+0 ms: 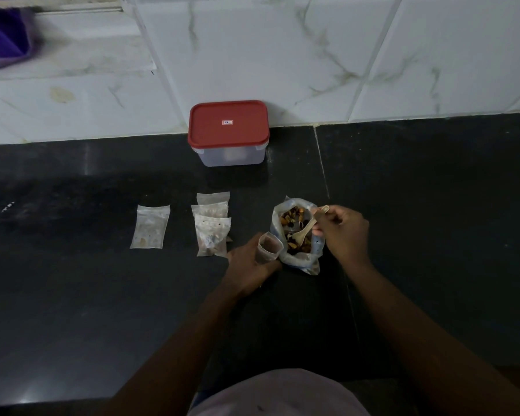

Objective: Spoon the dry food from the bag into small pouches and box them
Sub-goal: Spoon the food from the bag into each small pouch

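The right hand [342, 232] pinches spoon [305, 230] — bowl down-left in bag [302, 261]; left hand [246, 265] grips upright pouch [269, 248].

My left hand [246, 265] and right hand [342, 232] are bare, and so are the forearms behind them. Nearest me is my pale pinkish-lilac top [282, 394], smooth, with one small dark fleck.

1. The black counter [72, 295] has wide room at near left and far right.
2. The box [228, 136] stands at the back by the wall [282, 55].
3. A gap runs between the box and the pile of 3 pouches [212, 232].
4. 1 flat pouch [150, 226] lies left of the pile, a gap between.
5. The left hand [243, 264] with a small pouch [267, 249] blocks the way from pile to bag [311, 259].
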`<state>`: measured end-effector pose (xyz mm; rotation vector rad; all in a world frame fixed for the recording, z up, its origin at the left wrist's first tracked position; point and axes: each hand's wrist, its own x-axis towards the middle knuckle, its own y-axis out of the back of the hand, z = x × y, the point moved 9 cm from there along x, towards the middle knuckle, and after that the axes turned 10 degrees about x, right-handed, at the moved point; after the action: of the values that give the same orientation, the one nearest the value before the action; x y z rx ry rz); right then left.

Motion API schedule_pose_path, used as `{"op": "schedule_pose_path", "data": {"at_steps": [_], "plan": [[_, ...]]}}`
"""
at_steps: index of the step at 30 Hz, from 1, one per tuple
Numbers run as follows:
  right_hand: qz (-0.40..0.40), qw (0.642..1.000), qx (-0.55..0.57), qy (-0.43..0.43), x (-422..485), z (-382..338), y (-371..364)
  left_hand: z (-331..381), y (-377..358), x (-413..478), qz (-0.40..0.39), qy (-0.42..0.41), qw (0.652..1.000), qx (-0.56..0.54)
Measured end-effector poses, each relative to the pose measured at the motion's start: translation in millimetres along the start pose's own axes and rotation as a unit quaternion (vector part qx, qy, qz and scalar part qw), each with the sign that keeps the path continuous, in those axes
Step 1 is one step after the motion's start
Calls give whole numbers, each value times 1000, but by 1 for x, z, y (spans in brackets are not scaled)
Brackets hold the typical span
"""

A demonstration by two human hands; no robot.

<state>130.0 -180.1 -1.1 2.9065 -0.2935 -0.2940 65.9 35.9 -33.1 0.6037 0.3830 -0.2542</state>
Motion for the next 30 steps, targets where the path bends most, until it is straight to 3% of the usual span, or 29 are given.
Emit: {"op": "schedule_pose_path", "data": {"at_steps": [5, 17, 30], "plan": [[16, 991, 75, -111, 5, 23, 4, -2, 3, -1, 10, 6, 999, -37], [69, 965, 168, -188, 4, 43, 15, -5, 4, -2, 20, 9, 998, -64], [62, 949, 261, -167, -6, 1, 24, 12, 20, 3, 101, -74, 992, -22]]}}
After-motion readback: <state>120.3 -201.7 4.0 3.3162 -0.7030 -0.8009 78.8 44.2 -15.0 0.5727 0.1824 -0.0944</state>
